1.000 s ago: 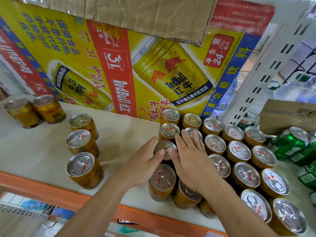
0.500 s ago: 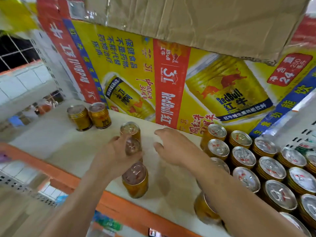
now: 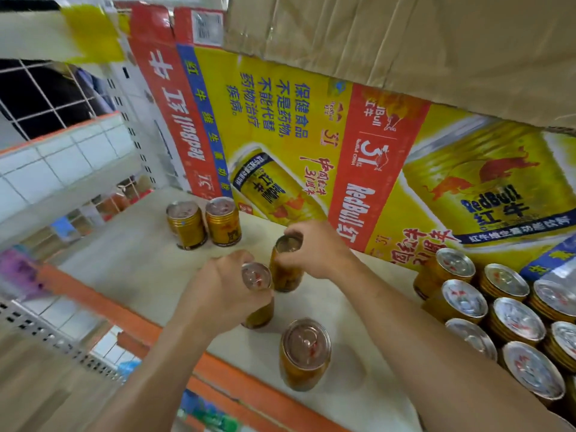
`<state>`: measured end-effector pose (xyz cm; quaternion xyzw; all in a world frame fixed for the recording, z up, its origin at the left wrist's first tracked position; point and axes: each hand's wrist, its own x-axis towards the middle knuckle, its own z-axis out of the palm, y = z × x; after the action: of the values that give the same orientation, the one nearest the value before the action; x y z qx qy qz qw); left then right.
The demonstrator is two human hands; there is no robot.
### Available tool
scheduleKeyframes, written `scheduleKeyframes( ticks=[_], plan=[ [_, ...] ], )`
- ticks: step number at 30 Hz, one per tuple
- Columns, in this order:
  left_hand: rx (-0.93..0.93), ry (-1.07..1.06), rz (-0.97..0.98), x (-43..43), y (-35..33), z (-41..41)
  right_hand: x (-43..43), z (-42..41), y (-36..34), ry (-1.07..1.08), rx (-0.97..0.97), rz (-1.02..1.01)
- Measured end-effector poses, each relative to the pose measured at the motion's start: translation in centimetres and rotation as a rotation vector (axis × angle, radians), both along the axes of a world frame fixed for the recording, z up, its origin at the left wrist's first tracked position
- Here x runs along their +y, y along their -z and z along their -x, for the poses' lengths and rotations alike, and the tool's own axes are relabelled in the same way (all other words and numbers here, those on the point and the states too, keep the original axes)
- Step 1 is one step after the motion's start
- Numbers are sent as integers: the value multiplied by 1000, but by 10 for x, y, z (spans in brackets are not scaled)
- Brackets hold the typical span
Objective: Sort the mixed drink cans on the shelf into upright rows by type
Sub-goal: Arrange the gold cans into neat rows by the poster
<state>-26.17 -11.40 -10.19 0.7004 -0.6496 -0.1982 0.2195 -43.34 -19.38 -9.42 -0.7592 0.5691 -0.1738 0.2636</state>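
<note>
Two gold cans are in hand on the shelf point(image 3: 140, 269), and the single head view takes in the whole scene; the left hand point(image 3: 218, 294) has its fingers curled round the side of the nearer can point(image 3: 256, 275), while the right hand point(image 3: 314, 249) pinches the farther can point(image 3: 288, 275) by its rim from above; both cans stand upright, close together between the two sets of fingers; a third can point(image 3: 305, 350) stands loose just below the left thumb, toward the shelf's orange edge; a pair of cans point(image 3: 223, 221) waits beyond the left knuckles, and a packed block point(image 3: 498, 304) of silver-lidded cans sits well off past the right wrist; a printed carton point(image 3: 311, 151) lines the back, behind the right fingertips, under a brown box point(image 3: 405, 42). The step looks like gathering strays into a row; the next move probably calls for sliding both cans, kept upright, into line with their own kind; motion blur hides whether the labels match, so that needs checking first.
</note>
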Motion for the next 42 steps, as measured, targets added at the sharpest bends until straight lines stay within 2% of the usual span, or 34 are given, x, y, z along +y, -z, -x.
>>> scheduleKeyframes(
  ticks=[6,11,15,23,34,42],
  plan=[
    [16,96,48,-12,3,18,-4,46,-14,153,160,72],
    [-21,239,60,-33,-1,56,2,98,-28,276,217,52],
    [-61,335,53,-45,-4,86,7,126,-27,373,343,49],
    [-105,510,-3,-54,4,119,7,146,-18,446,401,49],
    [-114,544,-12,-51,1,136,12,152,-11,363,495,103],
    [-99,576,-75,-56,-10,167,39,182,-19,324,429,82]
  ],
)
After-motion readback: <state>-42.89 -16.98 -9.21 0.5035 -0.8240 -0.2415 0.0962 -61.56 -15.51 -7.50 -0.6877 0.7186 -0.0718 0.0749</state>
